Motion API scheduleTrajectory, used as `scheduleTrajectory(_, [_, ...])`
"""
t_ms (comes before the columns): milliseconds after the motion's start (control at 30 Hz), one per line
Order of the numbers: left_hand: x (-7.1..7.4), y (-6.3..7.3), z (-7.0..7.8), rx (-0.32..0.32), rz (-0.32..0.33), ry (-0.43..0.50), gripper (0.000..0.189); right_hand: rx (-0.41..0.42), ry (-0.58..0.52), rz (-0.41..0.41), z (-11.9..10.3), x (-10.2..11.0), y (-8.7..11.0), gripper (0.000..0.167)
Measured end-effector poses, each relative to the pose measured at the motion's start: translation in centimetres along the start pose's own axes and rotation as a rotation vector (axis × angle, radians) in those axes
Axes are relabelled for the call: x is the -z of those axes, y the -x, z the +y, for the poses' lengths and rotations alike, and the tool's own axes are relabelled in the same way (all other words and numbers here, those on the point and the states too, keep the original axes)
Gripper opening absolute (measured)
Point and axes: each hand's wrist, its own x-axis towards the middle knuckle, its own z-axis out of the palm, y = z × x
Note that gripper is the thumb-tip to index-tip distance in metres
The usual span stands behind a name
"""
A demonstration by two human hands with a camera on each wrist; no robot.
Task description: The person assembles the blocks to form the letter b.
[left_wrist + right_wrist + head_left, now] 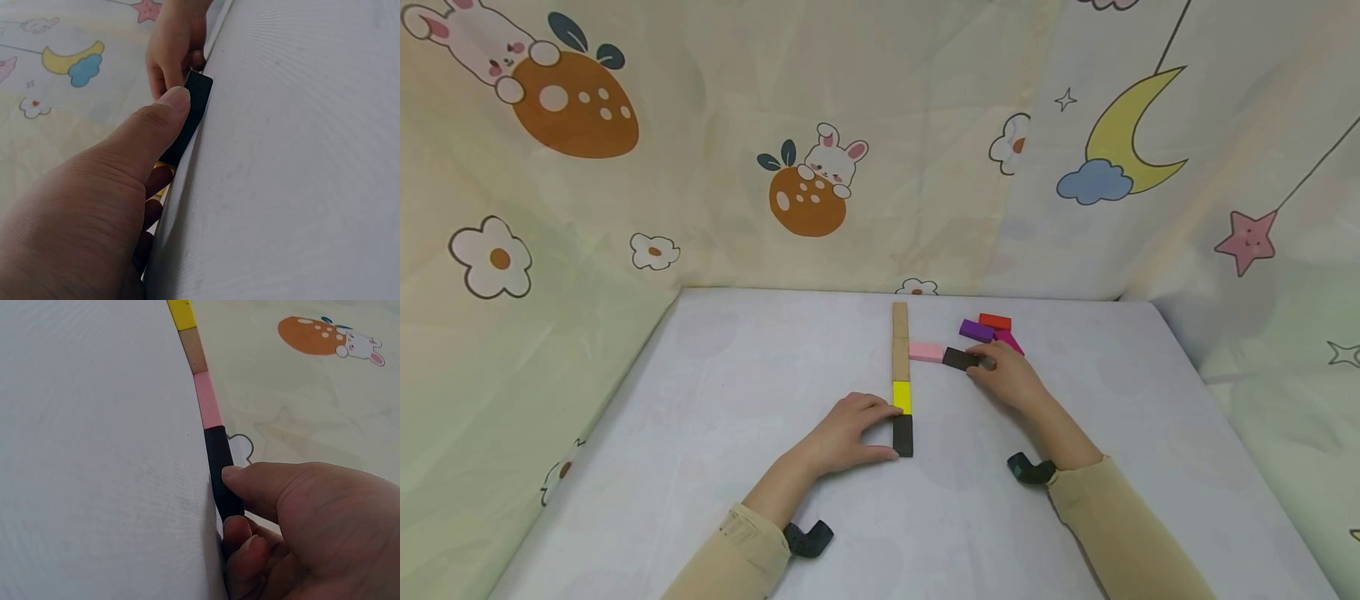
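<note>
A column of flat blocks runs down the table in the head view: two plain wooden blocks [900,342], a yellow block [902,397] and a black block [903,437] at the near end. My left hand [847,429] pinches this near black block, thumb at its near end and index finger by the yellow join. From the wooden part a pink block [927,352] branches to the right. Beyond it lies a second black block [958,359], end to end with the pink one in the right wrist view. My right hand [1011,379] pinches that block between thumb and fingers.
Behind my right hand lie a purple block [977,331], a red block [996,322] and a magenta block [1012,340], bunched together. Printed cloth [925,208] hangs at the table's back and sides. Dark devices [808,540] are strapped at both wrists.
</note>
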Motion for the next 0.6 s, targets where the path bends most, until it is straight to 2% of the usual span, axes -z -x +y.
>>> scheduleTrajectory(400, [0.07,0.03,0.09,-0.014,0.011,-0.011,0.062,0.002,-0.006,-0.01,-0.01,0.04,0.07,0.042])
scheduleTrajectory(600, [0.11,0.0,0.12,0.001,-0.002,-0.005,0.062,-0.003,-0.014,-0.013,-0.04,0.1,0.1,0.042])
